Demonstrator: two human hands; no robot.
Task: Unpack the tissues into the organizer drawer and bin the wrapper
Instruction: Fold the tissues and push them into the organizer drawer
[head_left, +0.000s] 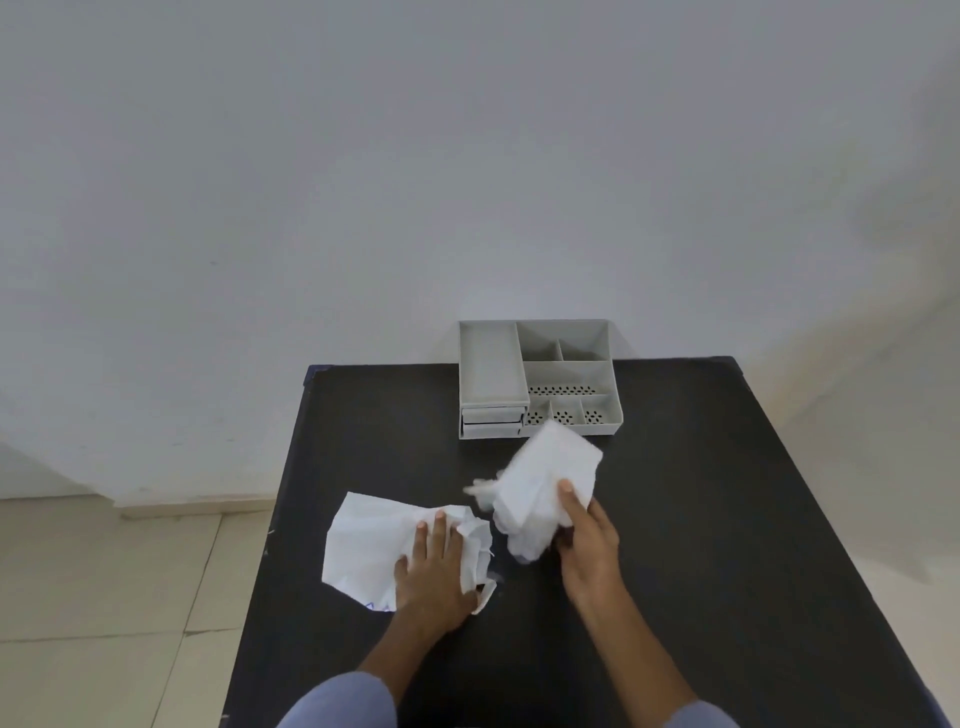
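Observation:
A crumpled white wrapper (369, 545) lies flat on the black table, and my left hand (434, 566) rests palm-down on its right part, fingers spread. My right hand (587, 540) grips a stack of white tissues (545, 483), lifted just above the table and tilted, in front of the grey organizer (566, 371). The organizer stands at the table's far edge. Its two small drawers (491, 422) at the front left look closed.
The black table (727, 519) runs from the wall toward me, with bare surface on the right side. A pale tiled floor (104, 597) lies to the left of the table. A plain wall rises behind the organizer. No bin is in view.

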